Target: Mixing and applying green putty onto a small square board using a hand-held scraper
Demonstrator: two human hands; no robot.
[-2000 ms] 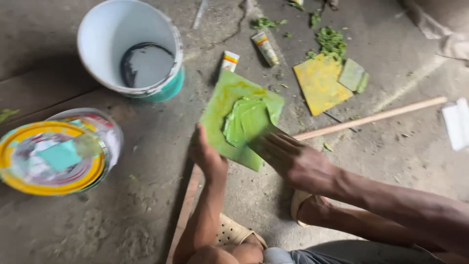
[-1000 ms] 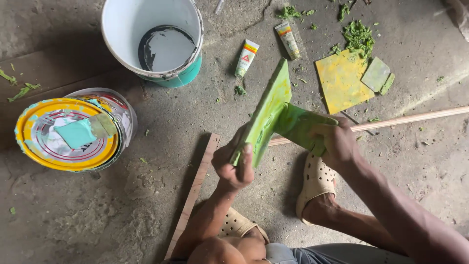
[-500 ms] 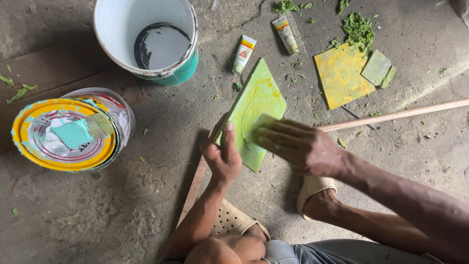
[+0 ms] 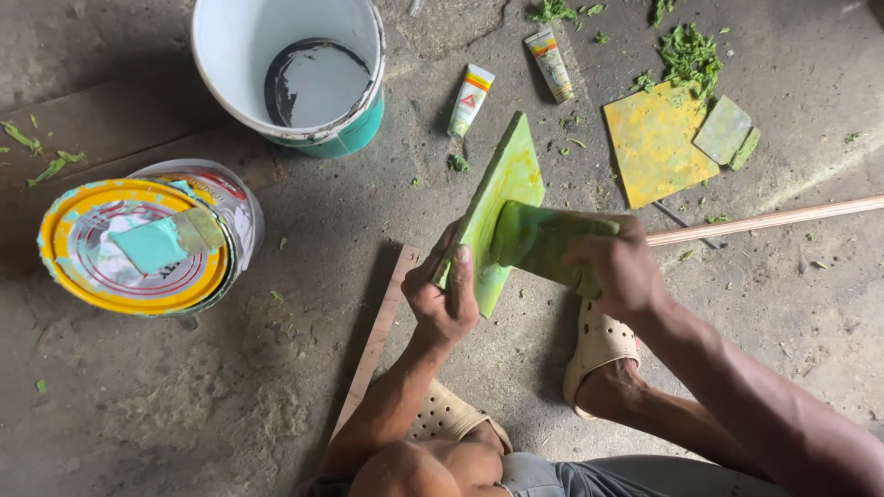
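Presently, left hand (image 4: 444, 299) grips the tilted green board (image 4: 497, 207); right hand (image 4: 619, 267) clasps the scraper (image 4: 543, 241) against it. Best kept flat, pressure even.

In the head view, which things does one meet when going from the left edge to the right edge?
Yellow-lidded paint tin → white bucket → left hand → green board → green scraper → right hand → yellow square plate → wooden stick.

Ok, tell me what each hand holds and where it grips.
Left hand grips the green-smeared board at its lower edge; right hand holds a green scraper card by its right end.
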